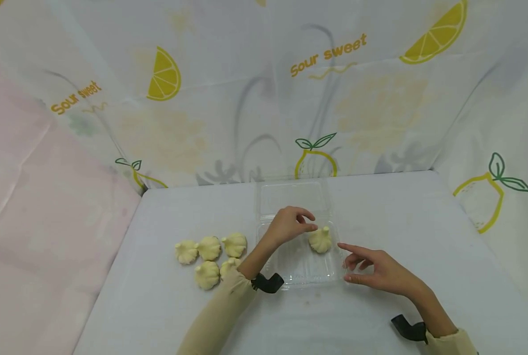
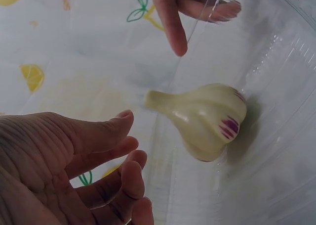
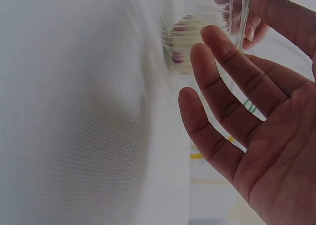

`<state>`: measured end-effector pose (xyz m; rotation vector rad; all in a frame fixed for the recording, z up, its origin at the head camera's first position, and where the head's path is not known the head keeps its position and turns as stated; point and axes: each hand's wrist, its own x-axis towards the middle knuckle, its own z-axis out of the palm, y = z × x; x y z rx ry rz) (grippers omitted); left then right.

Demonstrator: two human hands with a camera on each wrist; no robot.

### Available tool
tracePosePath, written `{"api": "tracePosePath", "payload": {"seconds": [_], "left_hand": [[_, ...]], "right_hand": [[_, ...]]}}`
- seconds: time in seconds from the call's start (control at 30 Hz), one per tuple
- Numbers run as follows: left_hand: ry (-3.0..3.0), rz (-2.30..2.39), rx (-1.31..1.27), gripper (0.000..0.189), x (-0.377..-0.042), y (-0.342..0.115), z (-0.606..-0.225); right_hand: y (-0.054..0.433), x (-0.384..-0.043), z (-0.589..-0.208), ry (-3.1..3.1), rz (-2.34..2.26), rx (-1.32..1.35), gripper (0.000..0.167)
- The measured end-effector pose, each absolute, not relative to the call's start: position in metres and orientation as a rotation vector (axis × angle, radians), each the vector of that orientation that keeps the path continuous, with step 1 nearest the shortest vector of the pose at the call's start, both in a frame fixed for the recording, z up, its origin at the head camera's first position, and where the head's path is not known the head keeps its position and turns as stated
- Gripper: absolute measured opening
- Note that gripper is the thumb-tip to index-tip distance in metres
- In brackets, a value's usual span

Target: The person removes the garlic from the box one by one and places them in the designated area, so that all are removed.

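A pale garlic bulb lies in the right part of a clear plastic clamshell box, its lid laid back behind. In the left wrist view the garlic bulb shows purple streaks and a stubby stem. My left hand hovers over the box beside the bulb, fingers loosely bent and apart from it. My right hand is at the box's right side with fingers spread. In the right wrist view those fingers are near the box wall; whether they touch it I cannot tell.
Several more garlic bulbs lie on the white table left of the box, one partly hidden by my left forearm. A lemon-printed cloth hangs behind the table.
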<state>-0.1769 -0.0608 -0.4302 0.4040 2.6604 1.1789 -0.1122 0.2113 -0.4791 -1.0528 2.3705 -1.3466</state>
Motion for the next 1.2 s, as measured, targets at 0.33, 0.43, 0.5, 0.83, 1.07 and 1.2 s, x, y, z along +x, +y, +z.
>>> {"api": "tracePosePath", "payload": {"seconds": [0.33, 0.43, 0.5, 0.83, 1.07, 1.2], "left_hand": [[2.679, 1.086, 0.515, 0.020, -0.177, -0.050, -0.434], [2.673, 1.076, 0.500, 0.021, -0.177, -0.046, -0.433], [2.675, 1.066, 0.494, 0.021, -0.177, -0.044, -0.434], [2.718, 0.934, 0.563, 0.018, -0.174, -0.034, -0.433], [2.774, 0.803, 0.647, 0.016, -0.171, -0.030, -0.433], [2.792, 0.756, 0.691, 0.015, -0.168, -0.029, -0.434]], "right_hand": [[0.212, -0.112, -0.479, 2.359, -1.361, -1.081, 0.068], [0.212, -0.112, -0.478, 2.363, -1.361, -1.092, 0.068], [0.212, -0.112, -0.478, 2.364, -1.361, -1.096, 0.068], [0.211, -0.112, -0.478, 2.356, -1.374, -1.082, 0.067], [0.211, -0.111, -0.477, 2.354, -1.379, -1.081, 0.065], [0.211, -0.111, -0.477, 2.353, -1.383, -1.080, 0.065]]}}
